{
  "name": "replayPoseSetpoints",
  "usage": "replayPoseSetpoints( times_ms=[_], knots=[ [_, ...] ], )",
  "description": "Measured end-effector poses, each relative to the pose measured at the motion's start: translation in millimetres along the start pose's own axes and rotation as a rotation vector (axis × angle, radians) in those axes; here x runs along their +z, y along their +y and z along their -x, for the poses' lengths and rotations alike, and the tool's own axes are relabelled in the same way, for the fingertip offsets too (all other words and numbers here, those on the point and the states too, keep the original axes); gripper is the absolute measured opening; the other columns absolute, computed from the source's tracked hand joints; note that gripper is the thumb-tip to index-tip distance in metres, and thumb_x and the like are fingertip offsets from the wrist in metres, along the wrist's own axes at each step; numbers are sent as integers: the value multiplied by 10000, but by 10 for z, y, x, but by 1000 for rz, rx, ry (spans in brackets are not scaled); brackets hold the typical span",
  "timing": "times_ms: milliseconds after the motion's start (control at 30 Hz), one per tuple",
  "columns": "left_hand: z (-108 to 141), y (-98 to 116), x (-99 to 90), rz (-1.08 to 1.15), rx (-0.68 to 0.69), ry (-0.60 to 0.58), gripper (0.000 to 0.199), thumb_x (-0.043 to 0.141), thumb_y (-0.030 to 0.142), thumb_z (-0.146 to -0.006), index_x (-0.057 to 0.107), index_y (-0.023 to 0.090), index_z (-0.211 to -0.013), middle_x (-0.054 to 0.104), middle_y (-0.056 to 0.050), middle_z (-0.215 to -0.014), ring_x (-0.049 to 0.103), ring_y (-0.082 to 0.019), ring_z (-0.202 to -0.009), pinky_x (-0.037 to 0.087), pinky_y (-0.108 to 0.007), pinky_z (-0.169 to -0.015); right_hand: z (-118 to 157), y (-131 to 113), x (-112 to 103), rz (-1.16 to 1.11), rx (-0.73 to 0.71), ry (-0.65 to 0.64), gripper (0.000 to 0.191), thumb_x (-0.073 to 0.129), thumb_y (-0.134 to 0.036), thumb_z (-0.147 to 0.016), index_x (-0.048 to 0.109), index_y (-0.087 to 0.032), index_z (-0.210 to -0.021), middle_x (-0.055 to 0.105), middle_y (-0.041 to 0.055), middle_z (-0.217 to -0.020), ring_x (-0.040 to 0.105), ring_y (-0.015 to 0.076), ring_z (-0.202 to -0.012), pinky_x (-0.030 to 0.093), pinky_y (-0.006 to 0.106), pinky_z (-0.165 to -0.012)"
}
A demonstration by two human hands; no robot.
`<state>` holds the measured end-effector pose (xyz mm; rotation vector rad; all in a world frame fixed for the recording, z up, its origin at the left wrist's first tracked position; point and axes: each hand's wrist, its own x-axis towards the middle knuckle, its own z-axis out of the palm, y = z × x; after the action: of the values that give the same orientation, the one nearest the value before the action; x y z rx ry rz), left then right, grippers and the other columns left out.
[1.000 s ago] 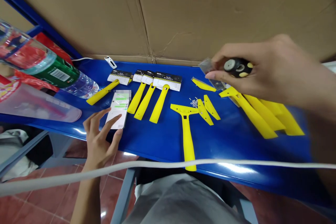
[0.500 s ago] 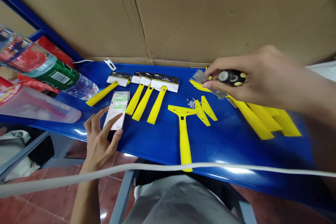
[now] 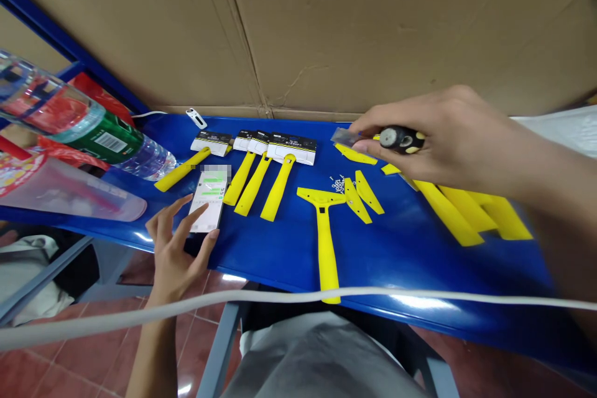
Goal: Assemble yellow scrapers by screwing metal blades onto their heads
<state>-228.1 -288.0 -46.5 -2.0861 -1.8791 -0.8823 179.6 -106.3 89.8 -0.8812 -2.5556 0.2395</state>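
My left hand [image 3: 175,255] rests at the near table edge, with its index finger on the screen of a smartphone [image 3: 209,199] and its thumb at the phone's lower corner. My right hand [image 3: 420,149] grips a black screwdriver handle [image 3: 401,140] with yellow dots and pinches a small silver blade packet [image 3: 345,135]. Beneath that hand lie yellow scraper handles [image 3: 466,214]. A yellow T-shaped scraper [image 3: 325,249], loose yellow head pieces [image 3: 357,200], a small heap of screws [image 3: 338,185] and carded scrapers [image 3: 291,149] lie between my hands on the blue table [image 3: 261,255].
A water bottle [image 3: 93,130] lies at the left beside a translucent plastic container [image 3: 60,196]. Cardboard boxes [image 3: 373,31] stand behind the table. A white cable [image 3: 186,308] crosses the near side in front of me, above a tiled floor.
My right hand has moved left with the handle and packet, and the view has shifted slightly. My left index finger has shifted on the phone screen.
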Motion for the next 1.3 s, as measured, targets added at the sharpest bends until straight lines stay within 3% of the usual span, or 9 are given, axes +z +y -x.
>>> replayPoseSetpoints(
  times_ms=[100,233,333,600,767,867,967,1100,1300],
  knots=[
    [94,-44,23,15,21,123,429,757,264,-958,733,337,-1380,658,-136,-1491,631,-390,-1295,440,-639,-1126,-2,-17,-10,9,-80,24,273,616,-335,-1060,778,-263,-1268,841,30,-1170,791,236,-976,499,308,-813],
    [162,-55,47,11,12,203,337,760,260,-953,781,321,-1284,718,-139,-1393,682,-375,-1224,496,-625,-1075,-39,-23,47,40,18,40,291,619,-396,-1049,779,-239,-1235,803,63,-1099,745,247,-896,456,330,-770],
    [109,-9,45,13,-20,152,351,757,276,-958,764,316,-1307,710,-132,-1408,681,-376,-1240,491,-632,-1098,-101,-3,214,-38,73,-34,242,639,-421,-1029,771,-237,-1116,794,52,-1044,731,248,-899,458,337,-797],
    [-107,-80,18,-11,7,-64,485,731,401,-986,686,334,-1464,572,-144,-1581,531,-441,-1414,405,-675,-1172,-177,-12,885,-181,201,-407,191,659,-413,-1017,719,-253,-930,714,9,-783,631,202,-726,385,319,-697],
    [-158,-156,16,-46,15,-193,561,698,477,-999,636,359,-1544,394,-133,-1725,446,-484,-1478,334,-727,-1206,-155,-30,1033,-168,245,-430,188,637,-423,-1017,716,-254,-987,748,78,-1026,692,261,-918,410,335,-700],
    [-164,-170,17,-49,23,-223,510,674,481,-1011,672,364,-1507,334,-109,-1760,412,-505,-1503,318,-743,-1208,-160,-50,1024,-166,234,-432,169,647,-409,-1010,721,-257,-1002,752,84,-1063,702,272,-945,423,338,-692],
    [-147,-162,16,-45,13,-192,506,668,470,-1016,668,360,-1509,339,-101,-1761,419,-504,-1495,312,-744,-1212,-163,-75,1006,-189,233,-428,161,644,-412,-1015,718,-270,-999,769,60,-1029,701,253,-886,406,327,-663],
    [-93,-119,16,-32,-11,-78,509,695,403,-1007,648,375,-1513,459,-107,-1695,448,-464,-1487,335,-707,-1213,-156,-86,1010,-202,252,-450,145,691,-404,-988,716,-266,-1025,775,59,-1044,698,247,-884,382,315,-651],
    [14,-33,16,-47,-54,106,369,683,328,-1017,724,273,-1380,656,-159,-1482,617,-405,-1330,399,-644,-1185,-161,-115,1022,-172,297,-505,194,768,-389,-939,652,-258,-1023,762,52,-1015,694,260,-930,353,306,-635]
  ],
)
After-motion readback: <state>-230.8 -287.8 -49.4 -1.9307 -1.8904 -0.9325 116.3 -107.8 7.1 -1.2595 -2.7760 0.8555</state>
